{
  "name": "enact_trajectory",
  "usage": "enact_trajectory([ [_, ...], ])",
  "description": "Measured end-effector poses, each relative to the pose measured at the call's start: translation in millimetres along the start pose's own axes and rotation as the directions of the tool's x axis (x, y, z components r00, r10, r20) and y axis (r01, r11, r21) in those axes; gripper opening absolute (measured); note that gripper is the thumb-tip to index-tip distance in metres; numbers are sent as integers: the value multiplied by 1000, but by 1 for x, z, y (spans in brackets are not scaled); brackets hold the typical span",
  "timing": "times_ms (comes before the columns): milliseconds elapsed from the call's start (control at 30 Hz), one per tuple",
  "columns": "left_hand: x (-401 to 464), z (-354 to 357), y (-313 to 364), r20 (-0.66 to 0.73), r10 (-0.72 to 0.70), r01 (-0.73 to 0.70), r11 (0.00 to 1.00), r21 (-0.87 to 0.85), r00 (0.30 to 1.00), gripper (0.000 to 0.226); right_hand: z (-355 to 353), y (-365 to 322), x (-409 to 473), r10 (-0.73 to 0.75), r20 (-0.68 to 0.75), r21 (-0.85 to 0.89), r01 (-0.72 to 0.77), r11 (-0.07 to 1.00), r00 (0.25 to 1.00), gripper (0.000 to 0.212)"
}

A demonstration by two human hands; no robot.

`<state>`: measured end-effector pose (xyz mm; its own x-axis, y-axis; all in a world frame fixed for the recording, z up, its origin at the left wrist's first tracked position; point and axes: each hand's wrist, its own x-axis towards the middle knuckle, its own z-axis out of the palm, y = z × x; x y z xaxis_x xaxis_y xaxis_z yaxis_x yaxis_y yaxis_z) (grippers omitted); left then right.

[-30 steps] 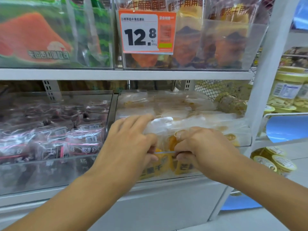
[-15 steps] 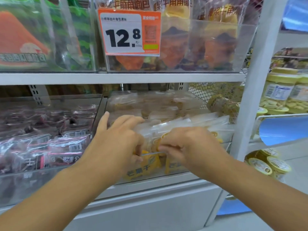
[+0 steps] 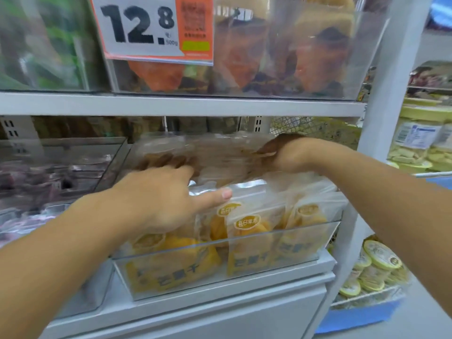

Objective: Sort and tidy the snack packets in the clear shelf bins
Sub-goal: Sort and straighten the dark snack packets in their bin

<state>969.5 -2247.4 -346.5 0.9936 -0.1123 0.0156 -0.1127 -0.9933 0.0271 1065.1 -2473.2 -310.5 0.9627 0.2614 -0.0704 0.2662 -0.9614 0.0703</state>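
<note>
A white shelf unit [image 3: 181, 105] is seen, with a clear bin [image 3: 244, 260] set on its lower shelf. The bin is filled with yellow snack packets [image 3: 247, 241] standing at the front and paler packets [image 3: 220, 155] stacked behind. The left hand [image 3: 156, 199] is laid on the front packets, fingers reaching in among them, thumb extended; nothing is gripped. The right hand [image 3: 283, 152] is curled over the rear packets' top edge, which is gripped. A price tag [image 3: 156, 28] is hung above.
</note>
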Motion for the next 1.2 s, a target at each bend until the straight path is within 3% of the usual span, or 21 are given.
enact_trajectory([
  [133,2,-1,-2,-4,16,-17,997,-69,1000,129,5,12,28,4,-191,-94,-22,995,981,53],
  [300,-10,-2,1,-107,111,-103,992,76,988,112,14,8,40,-19,-191,-134,-7,991,981,37],
  [367,1,3,1,-212,183,-174,983,57,960,91,3,2,22,-42,-154,-145,20,989,987,30],
  [467,8,4,-8,-268,196,-270,923,-276,943,26,-1,-16,-32,-193,-190,26,201,979,963,44],
  [533,0,5,-17,-314,348,-415,892,-178,883,28,-1,-29,-72,-294,-277,246,364,899,915,57],
  [600,-13,4,-18,-343,377,-426,901,-79,860,34,1,-33,-90,-394,-172,183,422,888,903,57],
  [633,-21,3,-18,-330,333,-375,925,-69,883,38,4,-32,-91,-407,-159,112,426,898,899,52],
  [733,-18,5,-11,-266,247,-263,964,-26,932,39,22,-39,-81,-393,-342,100,449,888,854,25],
  [800,-15,6,-16,-269,290,-315,947,-54,918,35,31,-51,-77,-381,-451,139,485,863,807,27],
  [900,-18,5,-25,-238,302,-333,937,-103,923,44,30,-63,-78,-316,-425,65,376,924,849,42],
  [1067,-21,6,-25,-329,233,-272,959,-77,915,64,18,-72,-83,-221,-371,-86,204,975,902,60],
  [1133,-23,8,-28,-372,177,-213,975,-60,911,81,12,-72,-86,-218,-336,-113,191,975,916,54],
  [1200,-28,15,-31,-401,148,-185,981,-54,904,81,8,-66,-87,-282,-287,-127,255,959,916,34],
])
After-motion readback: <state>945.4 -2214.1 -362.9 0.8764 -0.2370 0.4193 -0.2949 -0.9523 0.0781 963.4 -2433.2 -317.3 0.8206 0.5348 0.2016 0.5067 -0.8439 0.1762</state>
